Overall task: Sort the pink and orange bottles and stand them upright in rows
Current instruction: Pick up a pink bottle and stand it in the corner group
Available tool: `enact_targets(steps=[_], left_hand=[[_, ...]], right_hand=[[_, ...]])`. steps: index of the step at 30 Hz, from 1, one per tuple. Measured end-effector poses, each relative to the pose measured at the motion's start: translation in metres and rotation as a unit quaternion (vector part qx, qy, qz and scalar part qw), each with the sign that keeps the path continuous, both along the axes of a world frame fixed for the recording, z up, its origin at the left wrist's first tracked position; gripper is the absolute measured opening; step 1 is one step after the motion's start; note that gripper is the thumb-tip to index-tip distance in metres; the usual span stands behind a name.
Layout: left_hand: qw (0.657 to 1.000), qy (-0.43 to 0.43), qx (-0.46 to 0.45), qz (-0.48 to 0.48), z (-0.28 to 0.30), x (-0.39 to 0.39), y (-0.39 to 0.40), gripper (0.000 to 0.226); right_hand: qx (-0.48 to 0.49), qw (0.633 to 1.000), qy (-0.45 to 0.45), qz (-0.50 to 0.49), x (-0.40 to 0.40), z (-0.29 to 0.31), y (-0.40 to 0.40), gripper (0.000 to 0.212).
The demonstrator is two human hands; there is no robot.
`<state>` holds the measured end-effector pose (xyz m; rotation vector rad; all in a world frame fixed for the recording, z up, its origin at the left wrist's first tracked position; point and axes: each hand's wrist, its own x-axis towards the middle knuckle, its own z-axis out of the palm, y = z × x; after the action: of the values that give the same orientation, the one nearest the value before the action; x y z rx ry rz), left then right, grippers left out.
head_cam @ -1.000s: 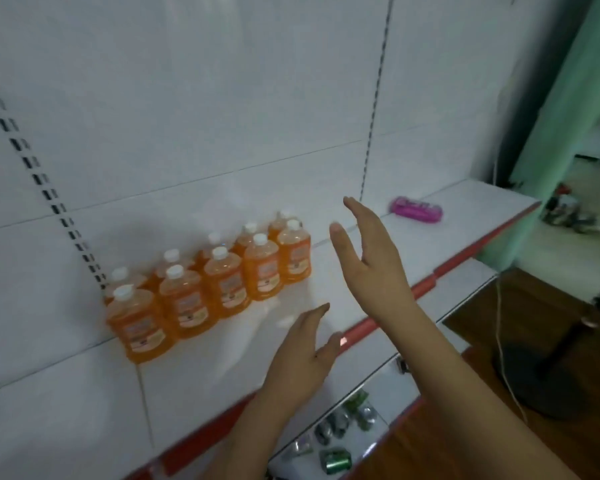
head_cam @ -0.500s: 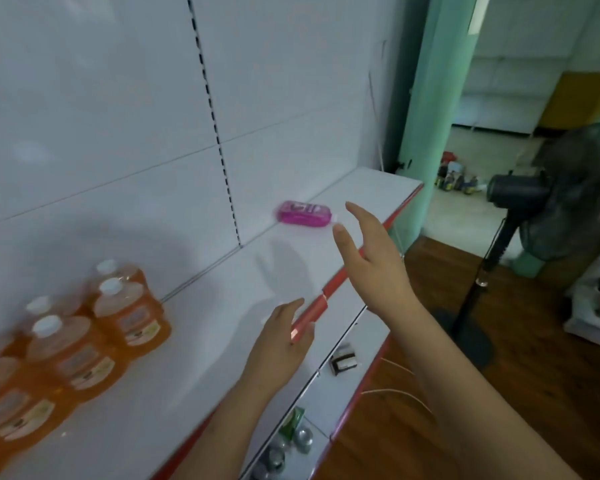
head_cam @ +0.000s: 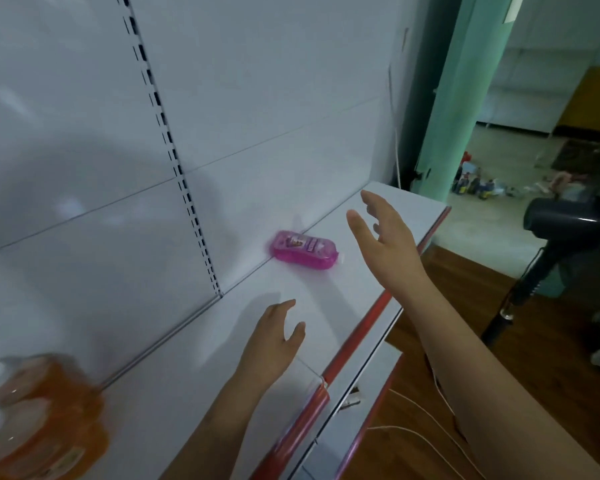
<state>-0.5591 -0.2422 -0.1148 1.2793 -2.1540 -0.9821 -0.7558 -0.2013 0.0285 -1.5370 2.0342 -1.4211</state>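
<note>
Pink bottle (head_cam: 303, 250): lying on its side on the shelf (head_cam: 194, 368), against the back panel. Orange bottles (head_cam: 39, 417): standing upright, far left, blurred. Right hand (head_cam: 387, 242): hovering near the pink bottle, grip apart. Left hand (head_cam: 272, 344): hovering lower, fingers relaxed, holding nothing.

I note one pink bottle (head_cam: 304, 250) lying flat on its side on the white shelf, far side, against the back panel. At the near left, blurred orange bottles (head_cam: 39, 417) with white caps stand upright, grouped together.
</note>
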Motion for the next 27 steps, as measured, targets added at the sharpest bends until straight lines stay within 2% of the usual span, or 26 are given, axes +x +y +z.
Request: enact_targets(steps=[8,12,16,18,21,24,27], left_hand=[[0.994,0.012,-0.003,0.110,-0.010,-0.047,-0.093,0.051],[0.978,0.028,0.012,0.205,-0.012,-0.072,-0.137,0.044],[0.961,0.089,0.043,0.258,-0.012,-0.092,-0.170,0.025],[0.955,0.095,0.058,0.276,-0.014,-0.102,-0.180,0.025],[0.920,0.160,0.118,0.338,-0.018,-0.113,-0.190,0.024],[0.895,0.205,0.140,0.371,-0.013,-0.118,-0.191,0.015],[0.878,0.294,0.151,0.347,0.001,-0.118,-0.180,0.014]], right_hand=[[0.036,0.994,-0.017,0.105,-0.067,-0.037,-0.117,0.063],[0.164,0.969,0.051,0.177,-0.089,-0.089,-0.162,0.082],[0.271,0.931,0.125,0.211,-0.099,-0.137,-0.188,0.101],[0.271,0.928,0.156,0.204,-0.097,-0.153,-0.191,0.102],[0.226,0.935,0.191,0.195,-0.092,-0.163,-0.192,0.084],[0.202,0.942,0.146,0.225,-0.094,-0.165,-0.194,0.076],[0.180,0.942,0.108,0.263,-0.103,-0.167,-0.192,0.084]])
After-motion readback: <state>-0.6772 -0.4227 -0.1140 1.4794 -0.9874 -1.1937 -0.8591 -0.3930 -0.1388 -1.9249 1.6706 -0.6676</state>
